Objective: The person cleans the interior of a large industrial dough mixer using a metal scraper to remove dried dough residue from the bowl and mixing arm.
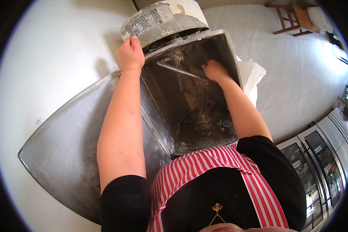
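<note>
The bin (216, 46), a dark metal trough, lies open right in front of the person, just beyond the striped apron (197, 162). A worn round drum (181, 21) sits at its far end, and a broad grey panel (65, 154) spreads to its left.

The left hand (130, 55) is beside the drum, near the bin's far left corner, with its fingers curled in; whether they close on an edge cannot be told. The right hand (215, 72) reaches into the bin near its right wall, close to the end of a slanting metal bar (183, 71). Its fingers are bent, yet what they grip, if anything, is hidden.

Working well here would call for a firm, steady lean from the left hand, so that the right one can move without the body tipping over the rim. The bar crosses close to the right wrist, so the safest reach goes around it, with the machine's power off. Pale residue (205, 121) clings to the bottom and wall; slow, even contact should suit that rough surface better than quick jabs. Behind the right rim, a white sack (253, 75) is best left unsnagged.
</note>
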`<action>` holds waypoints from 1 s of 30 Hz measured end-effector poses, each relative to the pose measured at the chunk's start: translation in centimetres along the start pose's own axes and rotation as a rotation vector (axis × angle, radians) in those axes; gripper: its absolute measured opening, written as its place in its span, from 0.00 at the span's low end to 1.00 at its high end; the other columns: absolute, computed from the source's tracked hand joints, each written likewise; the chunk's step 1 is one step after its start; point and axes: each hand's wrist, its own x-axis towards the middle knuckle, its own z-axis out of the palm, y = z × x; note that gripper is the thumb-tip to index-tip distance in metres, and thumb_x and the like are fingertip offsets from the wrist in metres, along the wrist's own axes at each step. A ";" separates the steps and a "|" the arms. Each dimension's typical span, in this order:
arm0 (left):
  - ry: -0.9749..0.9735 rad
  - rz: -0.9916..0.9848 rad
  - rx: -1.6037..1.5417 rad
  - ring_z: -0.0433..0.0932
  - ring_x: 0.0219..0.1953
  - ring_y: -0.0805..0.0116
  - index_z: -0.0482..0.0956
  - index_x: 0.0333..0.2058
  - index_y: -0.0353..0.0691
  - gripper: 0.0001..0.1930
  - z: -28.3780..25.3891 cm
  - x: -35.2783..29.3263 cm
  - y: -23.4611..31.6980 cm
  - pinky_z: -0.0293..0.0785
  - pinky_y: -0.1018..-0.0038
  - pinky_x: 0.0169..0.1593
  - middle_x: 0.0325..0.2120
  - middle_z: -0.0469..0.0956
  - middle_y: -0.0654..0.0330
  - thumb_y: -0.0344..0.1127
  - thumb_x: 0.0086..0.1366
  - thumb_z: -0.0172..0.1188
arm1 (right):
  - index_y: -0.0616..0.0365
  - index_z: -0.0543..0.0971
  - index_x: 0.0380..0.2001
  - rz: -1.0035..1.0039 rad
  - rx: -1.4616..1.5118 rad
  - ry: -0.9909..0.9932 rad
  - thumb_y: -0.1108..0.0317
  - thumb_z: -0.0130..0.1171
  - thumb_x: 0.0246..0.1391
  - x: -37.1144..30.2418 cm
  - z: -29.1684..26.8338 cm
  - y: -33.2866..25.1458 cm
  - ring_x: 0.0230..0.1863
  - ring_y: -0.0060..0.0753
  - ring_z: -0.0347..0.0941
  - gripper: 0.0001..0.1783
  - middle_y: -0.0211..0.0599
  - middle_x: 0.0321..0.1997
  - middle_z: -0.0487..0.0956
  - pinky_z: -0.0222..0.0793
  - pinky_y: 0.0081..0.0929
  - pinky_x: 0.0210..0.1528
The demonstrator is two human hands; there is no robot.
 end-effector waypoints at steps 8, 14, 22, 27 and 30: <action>-0.020 -0.005 -0.009 0.74 0.26 0.53 0.75 0.24 0.40 0.18 -0.1 0.0 0.2 0.69 0.64 0.32 0.19 0.76 0.55 0.47 0.63 0.46 | 0.57 0.78 0.41 -0.199 -0.428 0.001 0.52 0.47 0.56 1.0 -1.6 -2.2 0.50 0.45 0.72 0.21 0.44 0.46 0.77 0.67 0.39 0.50; -0.011 0.006 0.007 0.74 0.26 0.51 0.74 0.23 0.40 0.18 -0.3 -0.2 0.6 0.69 0.62 0.31 0.18 0.75 0.55 0.47 0.62 0.46 | 0.56 0.79 0.40 -0.129 -0.303 0.094 0.58 0.46 0.56 2.5 0.6 -2.1 0.50 0.45 0.72 0.18 0.45 0.46 0.77 0.68 0.39 0.49; -0.017 -0.001 0.024 0.72 0.25 0.50 0.72 0.22 0.40 0.19 -0.3 0.0 0.1 0.67 0.62 0.30 0.18 0.73 0.54 0.48 0.63 0.45 | 0.55 0.80 0.40 -0.247 -0.692 -0.006 0.66 0.52 0.51 2.2 -1.6 -6.9 0.49 0.41 0.74 0.14 0.43 0.46 0.78 0.73 0.37 0.44; 0.011 0.022 0.014 0.73 0.25 0.51 0.72 0.22 0.41 0.17 -0.2 -0.1 0.2 0.68 0.61 0.29 0.17 0.74 0.56 0.46 0.62 0.46 | 0.55 0.80 0.41 -0.244 -0.812 0.059 0.67 0.55 0.48 1.9 -0.3 -8.8 0.48 0.42 0.75 0.15 0.41 0.46 0.78 0.74 0.43 0.40; 0.000 0.026 0.043 0.73 0.25 0.51 0.72 0.22 0.41 0.17 -0.3 -0.1 0.4 0.68 0.61 0.29 0.17 0.74 0.56 0.46 0.62 0.45 | 0.55 0.80 0.41 -0.273 -0.905 0.029 0.67 0.56 0.47 2.2 0.5 -9.2 0.48 0.44 0.75 0.16 0.41 0.47 0.78 0.74 0.46 0.39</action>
